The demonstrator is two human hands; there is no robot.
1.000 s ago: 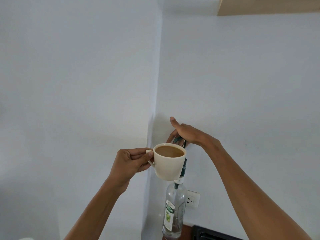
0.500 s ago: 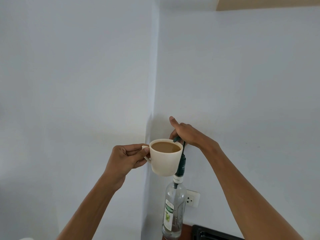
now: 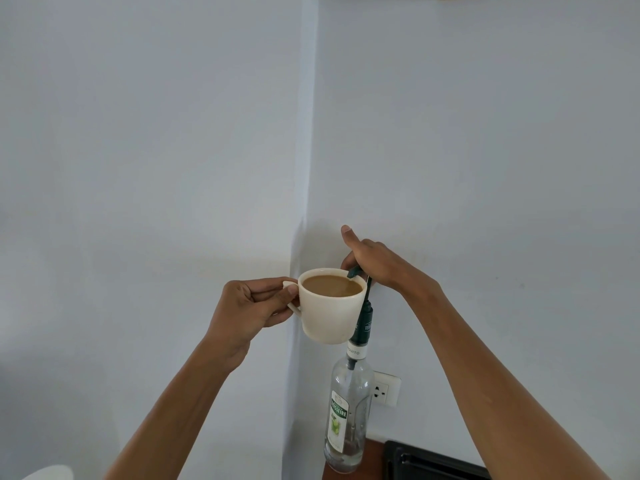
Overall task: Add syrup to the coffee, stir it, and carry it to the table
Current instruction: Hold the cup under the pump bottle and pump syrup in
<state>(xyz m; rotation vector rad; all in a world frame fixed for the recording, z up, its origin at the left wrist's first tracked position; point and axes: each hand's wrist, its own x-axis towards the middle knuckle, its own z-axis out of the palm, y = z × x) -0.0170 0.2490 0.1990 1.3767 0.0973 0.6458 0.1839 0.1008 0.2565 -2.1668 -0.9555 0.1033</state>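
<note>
Left grip: your left hand is pinching the handle of the cream ceramic coffee cup.
Right grip: your right hand is pressing, curled, on the clear glass syrup bottle's dark green pump.

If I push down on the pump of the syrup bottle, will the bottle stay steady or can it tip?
The syrup bottle is tall, narrow and looks nearly empty, so probably light and tippy. The right hand presses from the top, so off-centre force may rock it. It looks like clear glass, likely fragile.

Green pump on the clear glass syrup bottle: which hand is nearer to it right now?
Right. The right hand rests on top of the green pump of the clear glass syrup bottle. The left hand holds the cream ceramic cup by its handle, on the cup's far side.
</note>
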